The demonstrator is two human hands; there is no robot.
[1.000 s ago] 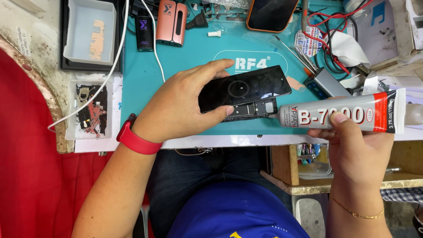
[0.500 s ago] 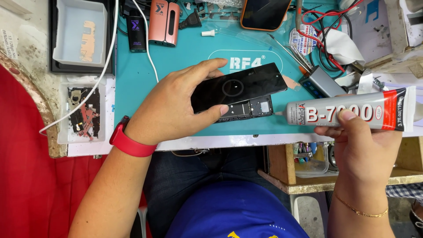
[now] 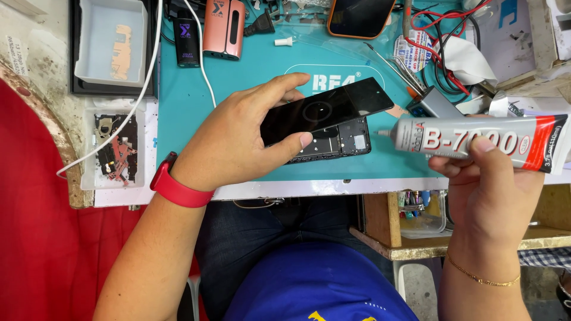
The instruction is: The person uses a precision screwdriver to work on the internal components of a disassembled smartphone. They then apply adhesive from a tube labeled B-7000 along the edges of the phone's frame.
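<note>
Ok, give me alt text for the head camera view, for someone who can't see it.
A left hand grips an opened black phone over a teal work mat, while the right hand aims a glue tube, nozzle first, at the phone's edge. Tools and cables lie around.

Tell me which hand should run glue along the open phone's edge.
Probably right: the right hand holds the glue tube, nozzle beside the phone. The left hand is gripping the phone.

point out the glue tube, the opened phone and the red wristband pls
glue tube (image 3: pixel 476 141), head view, middle of its grey body
opened phone (image 3: pixel 324 110), head view, on the lifted black panel
red wristband (image 3: pixel 178 189), head view, on the strap at the left wrist
</note>
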